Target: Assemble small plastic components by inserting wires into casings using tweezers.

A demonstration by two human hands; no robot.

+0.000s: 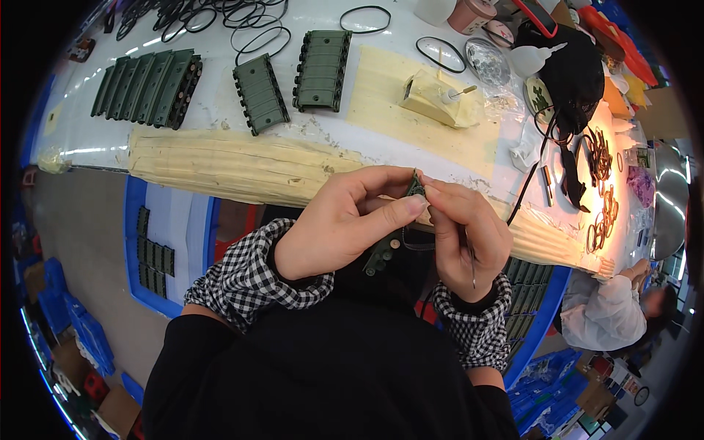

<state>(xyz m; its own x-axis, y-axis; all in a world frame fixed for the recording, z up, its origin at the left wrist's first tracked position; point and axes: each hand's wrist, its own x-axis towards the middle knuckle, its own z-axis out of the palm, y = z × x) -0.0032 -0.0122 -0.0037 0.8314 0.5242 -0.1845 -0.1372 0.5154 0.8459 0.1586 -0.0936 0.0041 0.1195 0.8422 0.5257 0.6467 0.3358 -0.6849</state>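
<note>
Just past the table's front edge, my left hand (334,224) is closed around a dark green plastic piece (381,258) with small round wheels along its side. Its narrow far end pokes up between my thumb and fingers. My right hand (469,231) pinches at that same end, its fingertips touching it; what lies between them is hidden. A thin metal tool (471,265) sticks out of my right fingers, pointing down. Between my hands sags a thin black band (418,246), partly covered by the fingers.
On the table lie a stack of green wheeled pieces (143,88), two more green pieces (262,94), (321,70) and black loops (367,19). A yellowish block with pins (440,99) stands farther right. Blue trays (134,242) flank me below. Someone in white (605,312) sits at right.
</note>
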